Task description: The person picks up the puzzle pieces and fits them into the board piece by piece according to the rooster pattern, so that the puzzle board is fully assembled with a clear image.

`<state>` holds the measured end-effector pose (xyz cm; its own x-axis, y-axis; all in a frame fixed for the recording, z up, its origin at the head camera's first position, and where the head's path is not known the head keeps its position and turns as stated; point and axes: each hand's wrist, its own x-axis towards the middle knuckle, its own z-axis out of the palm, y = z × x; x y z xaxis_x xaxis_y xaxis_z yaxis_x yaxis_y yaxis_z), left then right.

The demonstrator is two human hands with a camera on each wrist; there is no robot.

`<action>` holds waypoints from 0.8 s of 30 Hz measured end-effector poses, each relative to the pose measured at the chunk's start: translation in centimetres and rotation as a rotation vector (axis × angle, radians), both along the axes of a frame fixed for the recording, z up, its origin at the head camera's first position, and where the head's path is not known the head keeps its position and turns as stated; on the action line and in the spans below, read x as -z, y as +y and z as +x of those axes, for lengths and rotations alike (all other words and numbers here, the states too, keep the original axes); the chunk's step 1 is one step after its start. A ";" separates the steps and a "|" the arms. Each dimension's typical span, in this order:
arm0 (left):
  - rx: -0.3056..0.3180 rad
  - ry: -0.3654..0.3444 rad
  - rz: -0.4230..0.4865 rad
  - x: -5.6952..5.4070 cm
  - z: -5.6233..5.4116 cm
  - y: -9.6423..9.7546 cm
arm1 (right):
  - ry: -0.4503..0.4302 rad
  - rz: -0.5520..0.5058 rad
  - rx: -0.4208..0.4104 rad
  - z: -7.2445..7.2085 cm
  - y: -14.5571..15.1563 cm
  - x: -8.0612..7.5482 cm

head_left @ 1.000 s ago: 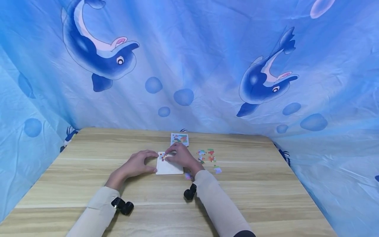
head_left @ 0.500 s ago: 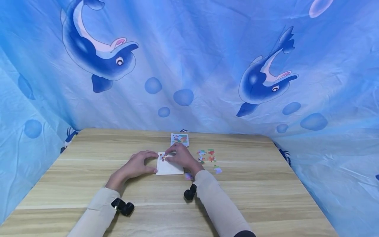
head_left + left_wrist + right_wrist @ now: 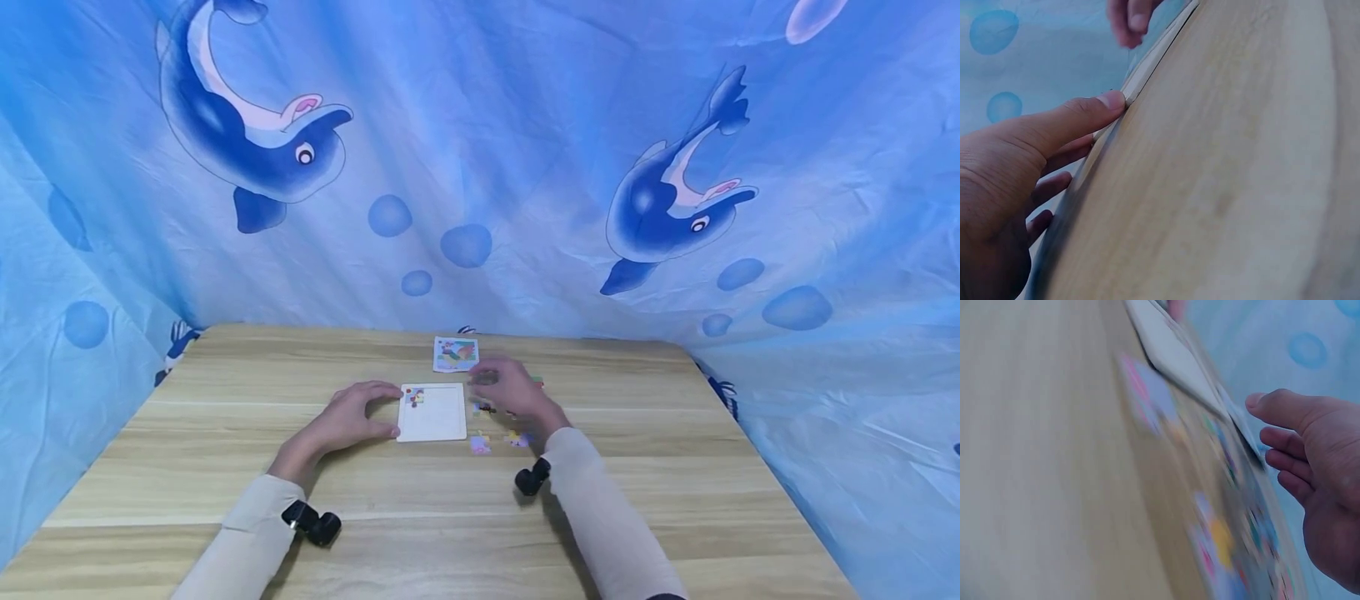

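Note:
A white puzzle board [image 3: 438, 421] lies on the table, with joined printed puzzle pieces [image 3: 414, 397] in its upper left corner. My left hand [image 3: 347, 415] rests at the board's left edge, index finger by the upper corner and thumb by the lower one. In the left wrist view the thumb [image 3: 1088, 115] touches the board's edge. To the right of the board, my right hand [image 3: 517, 392] hovers above loose pieces, its fingers loosely bent. Nothing shows between its fingers in the right wrist view, where the pieces are blurred. The hand hides some of them.
A picture card [image 3: 455, 355] with a colourful print lies behind the board. Loose puzzle pieces, one purple and yellow piece [image 3: 480, 443] among them, lie right of the board. A blue dolphin-print curtain [image 3: 525, 208] hangs behind the wooden table [image 3: 360, 533].
My right hand has left the board's upper left corner and moved right, over the loose pieces. The joined pieces on the board now show uncovered. My left hand has stayed put.

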<state>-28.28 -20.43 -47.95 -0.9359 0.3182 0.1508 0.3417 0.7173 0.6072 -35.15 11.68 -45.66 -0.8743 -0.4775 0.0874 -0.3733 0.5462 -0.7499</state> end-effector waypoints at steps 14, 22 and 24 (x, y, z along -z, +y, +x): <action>-0.012 -0.011 0.021 0.6 -0.1 -0.4 | -0.086 -0.066 0.154 -1.4 7.5 0.6; 0.000 -0.002 0.038 0.6 0.1 -0.3 | -0.022 0.004 0.131 -1.7 8.1 1.5; 0.009 0.004 0.036 0.5 0.1 -0.3 | 0.009 0.031 0.121 -1.9 8.2 1.8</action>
<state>-28.20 -20.70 -48.50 -0.9323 0.3213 0.1663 0.3509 0.6916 0.6313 -37.02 19.89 -47.41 -0.9249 -0.3710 0.0826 -0.3100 0.6104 -0.7289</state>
